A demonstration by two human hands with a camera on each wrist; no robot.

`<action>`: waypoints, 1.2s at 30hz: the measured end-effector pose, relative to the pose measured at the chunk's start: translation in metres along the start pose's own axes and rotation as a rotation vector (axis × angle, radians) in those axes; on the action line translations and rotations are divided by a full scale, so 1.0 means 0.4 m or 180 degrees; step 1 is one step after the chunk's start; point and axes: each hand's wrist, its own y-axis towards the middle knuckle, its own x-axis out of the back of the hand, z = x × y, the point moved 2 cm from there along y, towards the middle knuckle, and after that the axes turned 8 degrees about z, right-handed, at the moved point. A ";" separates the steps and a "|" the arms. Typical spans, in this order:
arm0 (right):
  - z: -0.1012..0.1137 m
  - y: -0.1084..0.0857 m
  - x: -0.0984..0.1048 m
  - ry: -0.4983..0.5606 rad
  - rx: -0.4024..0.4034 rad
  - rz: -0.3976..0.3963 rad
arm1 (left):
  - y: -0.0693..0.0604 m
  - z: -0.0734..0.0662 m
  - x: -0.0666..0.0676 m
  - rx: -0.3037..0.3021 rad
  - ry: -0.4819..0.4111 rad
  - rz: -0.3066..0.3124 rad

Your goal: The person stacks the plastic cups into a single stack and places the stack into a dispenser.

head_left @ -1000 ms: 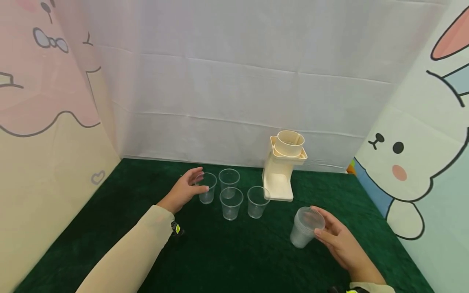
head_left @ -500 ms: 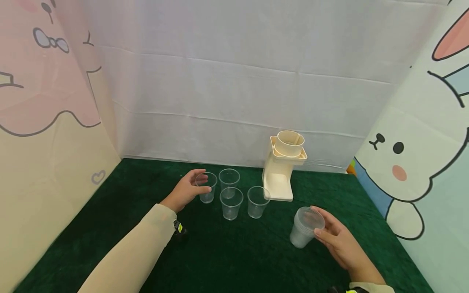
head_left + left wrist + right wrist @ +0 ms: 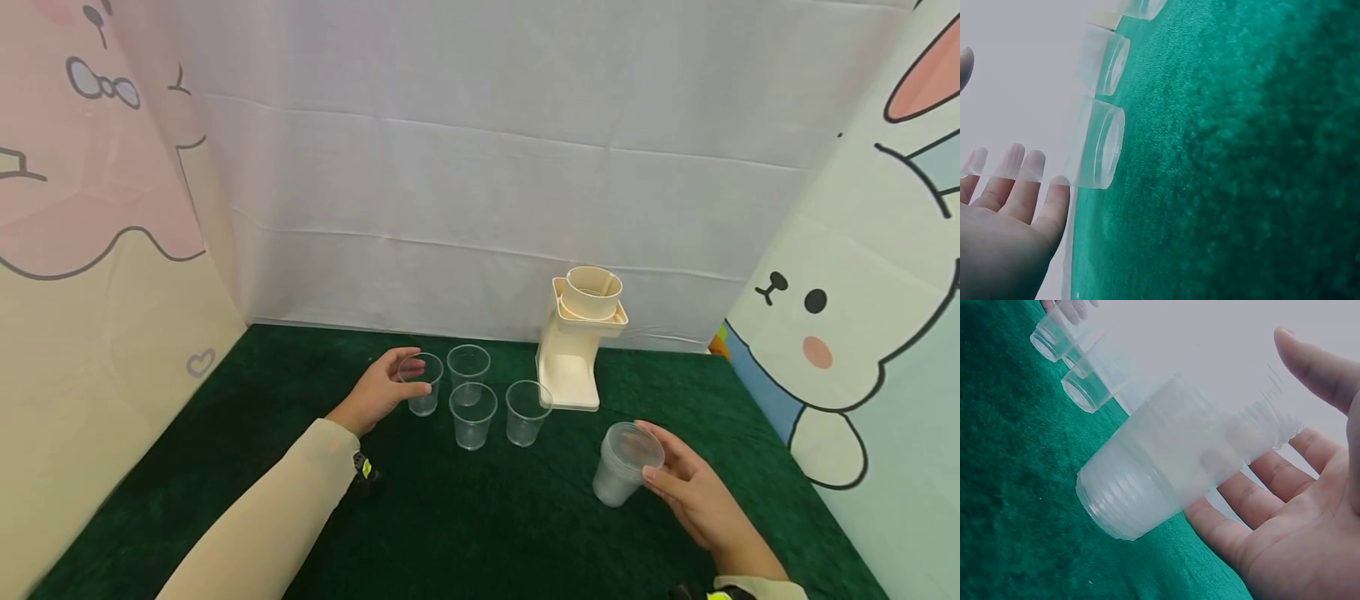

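My left hand (image 3: 384, 387) holds a clear plastic cup (image 3: 424, 400) at the left of a small group, thumb across its near side and fingers behind it. In the left wrist view, the fingers (image 3: 1021, 200) show through the clear wall of that cup (image 3: 1100, 147). Three more clear cups stand upright close by: a back one (image 3: 469, 357), a front one (image 3: 472, 425) and a right one (image 3: 527, 421). At the right, my right hand (image 3: 697, 500) holds a stack of nested plastic cups (image 3: 618, 471), with thumb and fingers about its upper part. The stack's ribbed base (image 3: 1116, 500) shows in the right wrist view.
A cream plastic stand (image 3: 576, 367) with a round open holder on top is behind the cups, near the back wall. Dark green cloth (image 3: 465, 533) covers the table. A white curtain (image 3: 480, 208) closes the back, and cartoon-printed panels (image 3: 817, 400) flank both sides.
My left hand has shifted very slightly to the right at the left cup. The right hand and its stack have stayed in place, as have the other cups.
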 end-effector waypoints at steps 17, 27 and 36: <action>0.000 -0.002 -0.001 -0.0013 0.0011 0.0000 | -0.009 -0.029 0.001 -0.0025 0.0152 -0.0073; 0.001 -0.003 -0.002 -0.0042 -0.0001 0.0001 | -0.020 -0.086 0.014 -0.0112 0.0230 -0.0201; 0.002 -0.006 -0.004 -0.0008 0.0072 0.0045 | -0.028 -0.132 0.027 -0.0315 0.0183 -0.0191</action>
